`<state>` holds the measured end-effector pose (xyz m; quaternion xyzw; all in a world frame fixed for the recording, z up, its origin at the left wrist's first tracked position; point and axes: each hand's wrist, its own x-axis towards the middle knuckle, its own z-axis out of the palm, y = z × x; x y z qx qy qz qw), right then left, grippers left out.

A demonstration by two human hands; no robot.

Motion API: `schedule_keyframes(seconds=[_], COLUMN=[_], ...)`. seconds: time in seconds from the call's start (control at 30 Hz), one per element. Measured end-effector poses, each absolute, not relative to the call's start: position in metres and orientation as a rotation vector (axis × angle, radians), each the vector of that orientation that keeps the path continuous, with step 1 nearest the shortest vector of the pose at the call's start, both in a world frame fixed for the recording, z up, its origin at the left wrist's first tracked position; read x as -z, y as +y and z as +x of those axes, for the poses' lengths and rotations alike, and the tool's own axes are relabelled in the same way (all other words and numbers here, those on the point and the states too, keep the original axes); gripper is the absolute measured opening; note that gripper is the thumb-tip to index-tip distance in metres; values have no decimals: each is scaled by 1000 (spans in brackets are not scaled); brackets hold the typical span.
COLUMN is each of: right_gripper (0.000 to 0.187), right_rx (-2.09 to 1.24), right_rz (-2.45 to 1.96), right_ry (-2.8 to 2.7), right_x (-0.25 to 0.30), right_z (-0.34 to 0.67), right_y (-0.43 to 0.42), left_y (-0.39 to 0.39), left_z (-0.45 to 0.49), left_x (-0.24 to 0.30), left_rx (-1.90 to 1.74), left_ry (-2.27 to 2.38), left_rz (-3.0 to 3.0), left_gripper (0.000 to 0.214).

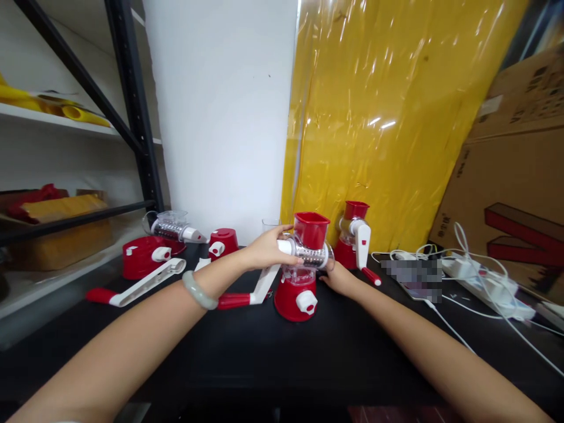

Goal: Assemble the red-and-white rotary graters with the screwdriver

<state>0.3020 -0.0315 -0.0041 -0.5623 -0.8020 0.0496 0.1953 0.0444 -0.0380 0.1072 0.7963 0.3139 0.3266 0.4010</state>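
Note:
A red rotary grater (pixel 296 299) stands upright on the black table in front of me, with a red hopper (pixel 312 230) on top and a perforated metal drum (pixel 312 257) inside its clear housing. My left hand (pixel 267 249) is closed around the white hub at the drum's left end. The grater's white crank with a red handle (pixel 235 301) hangs down to the left, below that hand. From the right, my right hand (pixel 338 277) grips the back of the housing, its fingertips partly hidden. Just beyond it stands a second rotary grater (pixel 348 249) with its crank (pixel 362 244) attached.
To the left are a red base (pixel 143 258), a clear housing with a drum (pixel 170 228), a loose crank (pixel 147 285) and another red base (pixel 224 241). Right lie a phone (pixel 412 279), a power strip (pixel 493 288) and white cables. A cardboard box (pixel 511 176) and a shelf rack (pixel 132 94) flank the table.

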Motion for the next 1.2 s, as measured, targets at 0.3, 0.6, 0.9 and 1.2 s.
schedule_keyframes(seconds=[0.3, 0.6, 0.9, 1.2], right_gripper=[20, 31, 24, 68], right_rx=[-123, -112, -31, -287], right_rz=[-1623, -1536, -1615, -1670], right_ry=[-2394, -2391, -1907, -1645], right_x=[2, -11, -47, -17], right_z=[330, 325, 355, 338], right_y=[-76, -105, -111, -61], left_y=[-33, -14, 8, 21], left_z=[55, 131, 172, 198], left_x=[-164, -173, -127, -97], left_rx=[-1193, -1225, -1113, -1139], left_ry=[917, 1170, 1354, 1564], left_rz=[1836, 1841, 1870, 1919], left_gripper=[42, 50, 58, 72])
